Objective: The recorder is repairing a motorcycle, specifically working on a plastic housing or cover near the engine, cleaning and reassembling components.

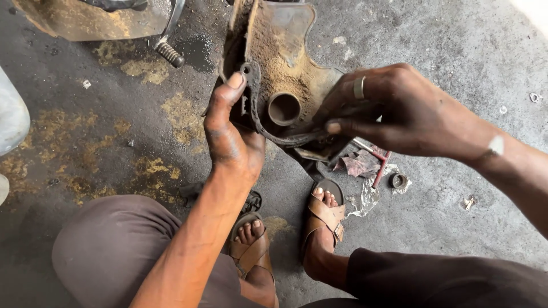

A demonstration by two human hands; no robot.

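Over gritty concrete [456, 34], both hands grip (seemingly metal) dusty cover [282, 63].

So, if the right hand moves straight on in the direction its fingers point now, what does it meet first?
Probably the dirt-caked metal cover: the right hand points left, its fingertips already at the dark curved strip on it. The left hand lies beyond, though depth is unclear.

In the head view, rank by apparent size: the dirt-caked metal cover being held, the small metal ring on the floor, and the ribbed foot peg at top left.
1. Metal cover, by far the largest.
2. Foot peg.
3. Metal ring, only slightly smaller than the peg, and lying farther from the camera, so that order is unsure.
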